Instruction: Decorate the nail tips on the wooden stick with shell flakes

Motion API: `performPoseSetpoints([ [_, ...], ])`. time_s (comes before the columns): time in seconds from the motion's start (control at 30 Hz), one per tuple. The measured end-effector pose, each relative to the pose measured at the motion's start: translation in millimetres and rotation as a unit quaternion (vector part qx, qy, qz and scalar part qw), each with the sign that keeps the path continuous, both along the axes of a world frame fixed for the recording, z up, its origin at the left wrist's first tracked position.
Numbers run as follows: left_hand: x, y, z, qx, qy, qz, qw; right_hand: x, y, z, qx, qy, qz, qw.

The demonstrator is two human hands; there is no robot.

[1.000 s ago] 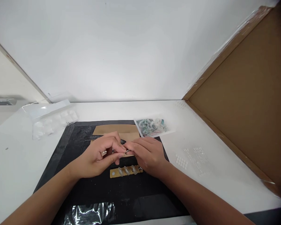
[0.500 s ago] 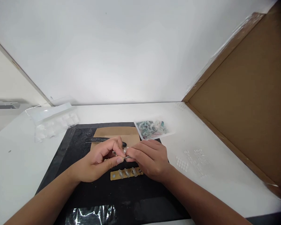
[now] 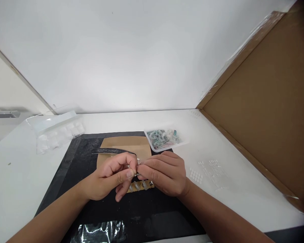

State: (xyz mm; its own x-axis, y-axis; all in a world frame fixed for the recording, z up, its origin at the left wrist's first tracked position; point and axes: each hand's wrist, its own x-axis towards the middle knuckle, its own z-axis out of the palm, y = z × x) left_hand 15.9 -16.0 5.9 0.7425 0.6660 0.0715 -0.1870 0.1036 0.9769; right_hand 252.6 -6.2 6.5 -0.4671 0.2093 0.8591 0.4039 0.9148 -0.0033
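My left hand (image 3: 111, 177) pinches, thumb against forefinger, at a tiny metallic piece (image 3: 136, 174) whose kind I cannot make out. My right hand (image 3: 163, 172) is closed at the other end of this piece, its fingers hiding most of what it grips. Just below both hands lies a tan strip (image 3: 149, 184) bearing several clear nail-shaped tips (image 3: 137, 186); my left fingers cover its left end. Behind my left hand, a dark curved nail file (image 3: 108, 151) rests on a brown paper sheet (image 3: 126, 141).
A clear plastic tray (image 3: 148, 136) of teal and clear pieces stands behind my right hand. Sheets of small white tabs (image 3: 196, 175) lie to the right. Clear packaging (image 3: 58, 135) sits at left on the white table. A cardboard panel (image 3: 263, 101) rises at right. Beneath my hands is a black mat (image 3: 103, 216).
My left hand's lower fingers have stretched downward over the tan strip's left end. Both hands have shifted slightly down and stay together at the small metallic piece.
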Motion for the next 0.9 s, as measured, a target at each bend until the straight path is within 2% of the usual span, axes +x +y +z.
performPoseSetpoints([
  [0.17,2.2,-2.4,-3.1,-0.011,-0.007,0.019,1.000,0.3,0.5,-1.2,-0.006,0.004,0.002,1.000],
  [0.47,8.9,-1.4,-3.0,-0.001,-0.010,0.075,0.997,-0.2,2.6,-13.7,-0.038,0.021,0.007,0.999],
  [0.63,8.8,-1.5,-4.2,0.016,-0.003,0.102,0.995,-2.2,3.2,-14.1,-0.045,0.036,0.005,0.998],
  [0.9,9.5,-4.2,-4.2,0.047,0.019,0.129,0.990,-6.5,4.7,-18.0,-0.102,0.072,0.026,0.992],
])
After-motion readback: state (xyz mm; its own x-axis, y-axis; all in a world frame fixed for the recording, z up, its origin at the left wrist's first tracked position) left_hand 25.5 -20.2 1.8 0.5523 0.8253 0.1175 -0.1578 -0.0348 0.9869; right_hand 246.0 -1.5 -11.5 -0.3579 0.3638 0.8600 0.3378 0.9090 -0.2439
